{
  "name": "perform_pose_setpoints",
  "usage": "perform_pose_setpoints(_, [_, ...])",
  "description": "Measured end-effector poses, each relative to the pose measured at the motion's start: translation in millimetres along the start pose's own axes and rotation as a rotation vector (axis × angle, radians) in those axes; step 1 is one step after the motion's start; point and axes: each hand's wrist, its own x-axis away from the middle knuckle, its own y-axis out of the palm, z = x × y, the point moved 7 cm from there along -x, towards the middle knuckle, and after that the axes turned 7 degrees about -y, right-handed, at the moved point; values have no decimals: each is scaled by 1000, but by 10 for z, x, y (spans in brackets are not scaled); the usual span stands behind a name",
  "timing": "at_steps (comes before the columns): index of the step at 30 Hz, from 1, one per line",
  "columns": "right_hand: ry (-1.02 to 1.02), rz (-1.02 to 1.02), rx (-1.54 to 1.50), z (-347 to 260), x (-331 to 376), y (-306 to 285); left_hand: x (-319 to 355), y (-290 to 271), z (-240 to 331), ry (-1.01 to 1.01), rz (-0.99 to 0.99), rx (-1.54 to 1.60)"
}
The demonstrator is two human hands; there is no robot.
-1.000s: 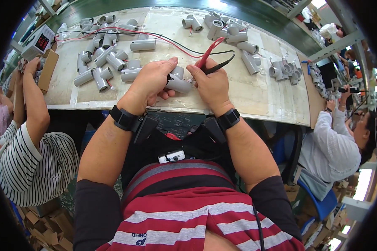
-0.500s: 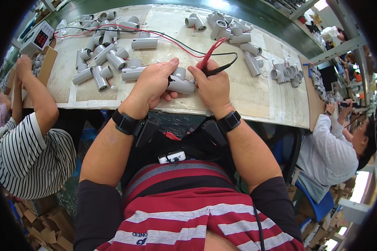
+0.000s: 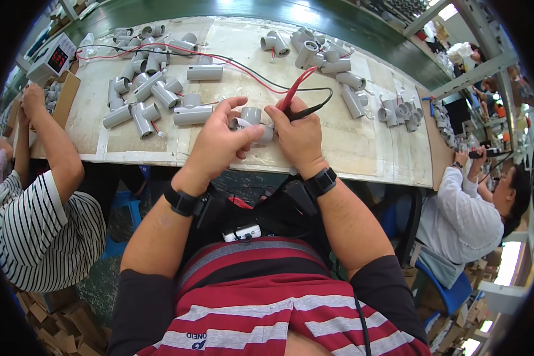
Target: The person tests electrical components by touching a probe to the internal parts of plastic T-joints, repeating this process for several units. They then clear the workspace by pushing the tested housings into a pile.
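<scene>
A grey plastic T-shaped tube housing is in my left hand, just over the near part of the table. The thumb lies across the housing and the fingers are behind it, with one finger raised. My right hand is closed round a red test lead clip and a black test lead clip, side by side. Its fingertips are at the right end of the housing; the clip tips are hidden there. Red and black cables run from the clips to a meter box with a red display at the far left.
Similar grey housings lie in a pile on the left of the table. More housings lie at the back right and near the right edge. A cardboard box stands at the left. A person sits on either side.
My left hand has turned, its thumb now lying over the housing and a finger lifted, and the housing has tilted. My right hand keeps the clips and has shifted slightly.
</scene>
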Motion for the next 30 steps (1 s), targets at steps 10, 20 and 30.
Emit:
perform_pose_setpoints(10, [-21, 18, -9, -38, 7, -11, 94, -24, -18, 159, 46, -178])
perform_pose_setpoints(20, [9, 7, -79, 62, 11, 27, 124, -20, 45, 406, 140, -418])
perform_pose_setpoints(30, [107, 0, -152, 52, 17, 21, 158, 39, 69, 441, 106, -425])
